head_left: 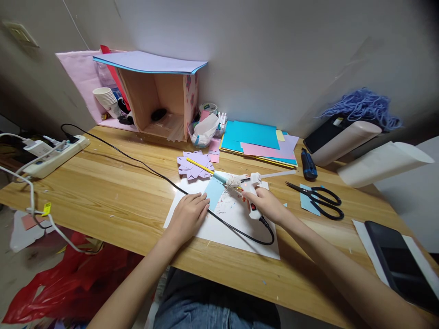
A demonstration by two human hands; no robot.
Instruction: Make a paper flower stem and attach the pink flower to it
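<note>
My right hand (265,202) grips a white hot glue gun (253,185) by its handle, with a clear glue stick (279,174) jutting from the back. The gun's nozzle is over a piece of light blue paper (213,195), part of which is wrapped around a yellow pencil (199,165). My left hand (190,214) lies with fingers flat at the left edge of the blue paper, on a stained white sheet (236,228). Just beyond sits a purple layered paper flower (192,172), beneath the pencil's end.
A black cord (147,168) runs from the power strip (58,157) to the glue gun. Black scissors (322,197) and a blue utility knife (308,164) lie to the right, a phone (398,260) nearer. Behind are coloured sheets (254,135), a cardboard box (171,91) and paper rolls (384,162).
</note>
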